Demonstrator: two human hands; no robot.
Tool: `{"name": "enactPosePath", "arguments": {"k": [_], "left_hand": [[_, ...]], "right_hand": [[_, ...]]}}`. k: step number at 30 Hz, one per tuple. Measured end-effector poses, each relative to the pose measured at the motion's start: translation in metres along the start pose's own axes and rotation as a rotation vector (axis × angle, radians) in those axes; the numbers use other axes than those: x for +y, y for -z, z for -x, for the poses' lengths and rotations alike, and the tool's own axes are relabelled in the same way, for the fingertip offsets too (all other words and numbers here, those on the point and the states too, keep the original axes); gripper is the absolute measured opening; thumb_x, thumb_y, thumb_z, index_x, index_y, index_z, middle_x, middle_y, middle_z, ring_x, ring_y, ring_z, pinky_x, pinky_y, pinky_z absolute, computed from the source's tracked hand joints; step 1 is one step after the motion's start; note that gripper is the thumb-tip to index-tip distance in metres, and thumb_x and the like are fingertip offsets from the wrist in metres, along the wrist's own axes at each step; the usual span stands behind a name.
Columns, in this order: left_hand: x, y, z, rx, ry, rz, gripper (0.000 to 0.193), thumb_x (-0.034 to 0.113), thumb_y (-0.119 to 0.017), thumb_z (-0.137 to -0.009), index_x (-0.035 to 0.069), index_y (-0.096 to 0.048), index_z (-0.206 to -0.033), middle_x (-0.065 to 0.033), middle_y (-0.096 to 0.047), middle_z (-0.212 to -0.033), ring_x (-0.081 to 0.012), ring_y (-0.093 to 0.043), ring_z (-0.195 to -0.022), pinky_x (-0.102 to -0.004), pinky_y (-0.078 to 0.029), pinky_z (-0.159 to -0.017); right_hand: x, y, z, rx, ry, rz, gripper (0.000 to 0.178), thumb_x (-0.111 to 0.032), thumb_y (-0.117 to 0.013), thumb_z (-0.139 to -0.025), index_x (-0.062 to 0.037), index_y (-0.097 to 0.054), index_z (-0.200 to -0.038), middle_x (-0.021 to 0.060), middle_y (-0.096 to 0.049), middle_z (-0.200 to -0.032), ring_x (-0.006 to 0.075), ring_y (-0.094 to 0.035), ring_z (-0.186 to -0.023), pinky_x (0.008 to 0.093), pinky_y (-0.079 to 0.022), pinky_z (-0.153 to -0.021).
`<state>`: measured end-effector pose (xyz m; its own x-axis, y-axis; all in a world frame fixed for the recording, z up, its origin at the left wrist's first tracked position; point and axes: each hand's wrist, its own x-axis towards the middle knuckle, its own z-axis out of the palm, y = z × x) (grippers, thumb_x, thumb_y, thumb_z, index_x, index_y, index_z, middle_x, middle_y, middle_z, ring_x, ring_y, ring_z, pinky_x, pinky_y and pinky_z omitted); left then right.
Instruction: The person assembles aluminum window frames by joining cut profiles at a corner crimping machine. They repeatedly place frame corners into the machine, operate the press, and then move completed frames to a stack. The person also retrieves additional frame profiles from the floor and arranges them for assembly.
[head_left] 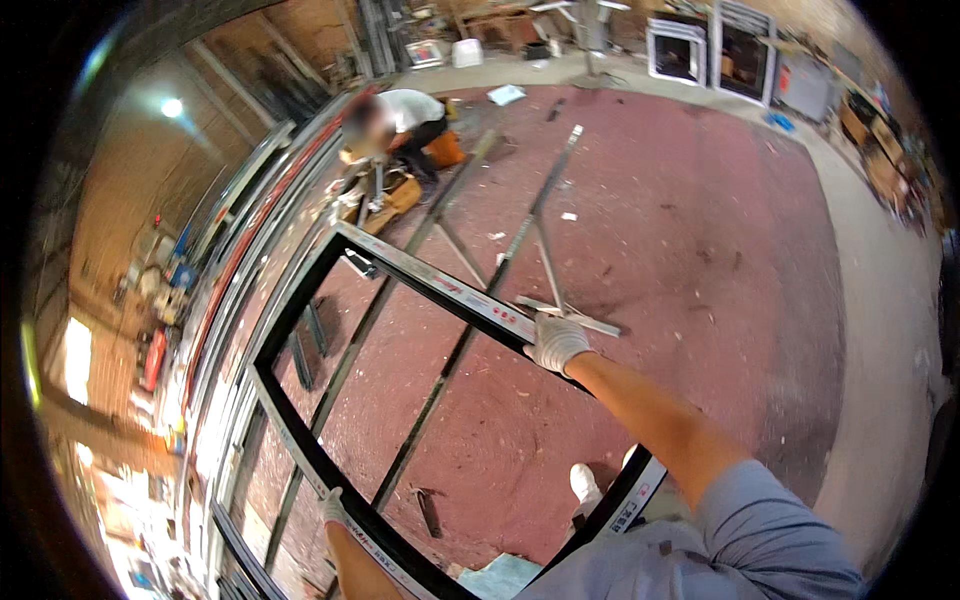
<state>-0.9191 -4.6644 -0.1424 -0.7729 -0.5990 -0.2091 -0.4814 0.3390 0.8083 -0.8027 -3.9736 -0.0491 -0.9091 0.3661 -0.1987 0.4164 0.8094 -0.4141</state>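
A large rectangular window frame (pixel 440 280), black on its inner faces with pale printed film on its outer ones, spans the space in front of me. My right hand (pixel 557 343), in a whitish work glove, is closed over the frame's far right rail. Lower down on the left, my left hand (pixel 332 505), also gloved, grips the near left rail; its fingers are partly hidden. The frame has no pane, and the floor shows through it. Beneath it run two long metal bars (pixel 408 445) of a stand with splayed legs (pixel 548 265).
A person (pixel 410 112) bends over a cardboard box (pixel 392 205) beside an orange stool (pixel 446 149). Long metal profiles (pixel 235 245) lie stacked along the left wall. White-edged frames (pixel 677 52) lean at the back right. A dark tool (pixel 428 512) lies on the reddish floor (pixel 690 290).
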Motion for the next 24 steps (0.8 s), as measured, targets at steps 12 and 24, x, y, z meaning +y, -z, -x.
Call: {"name": "enactPosePath", "arguments": {"k": [12, 24], "left_hand": [[0.234, -0.16, 0.117, -0.434, -0.41, 0.394, 0.054, 0.008, -0.079, -0.082, -0.003, -0.061, -0.132, -0.0104, -0.068, -0.107, -0.025, -0.066, -0.087, -0.0363, -0.056, -0.077], [0.435, -0.416, 0.551, -0.793, -0.541, 0.514, 0.061, 0.011, -0.084, -0.078, -0.004, -0.058, -0.132, -0.0104, -0.063, -0.125, -0.0252, -0.063, -0.104, -0.0373, -0.053, -0.092]], "right_hand": [[0.154, 0.2, 0.112, 0.54, -0.239, -0.045, 0.055, -0.048, -0.076, -0.083, -0.0043, -0.065, -0.115, 0.0178, -0.074, -0.095, 0.0354, -0.073, -0.087, 0.0451, -0.058, -0.079], [0.473, 0.368, 0.248, 1.031, -0.553, 0.268, 0.072, -0.064, -0.072, -0.082, 0.0008, -0.059, -0.11, 0.0235, -0.072, -0.09, 0.0409, -0.071, -0.089, 0.0465, -0.058, -0.078]]}}
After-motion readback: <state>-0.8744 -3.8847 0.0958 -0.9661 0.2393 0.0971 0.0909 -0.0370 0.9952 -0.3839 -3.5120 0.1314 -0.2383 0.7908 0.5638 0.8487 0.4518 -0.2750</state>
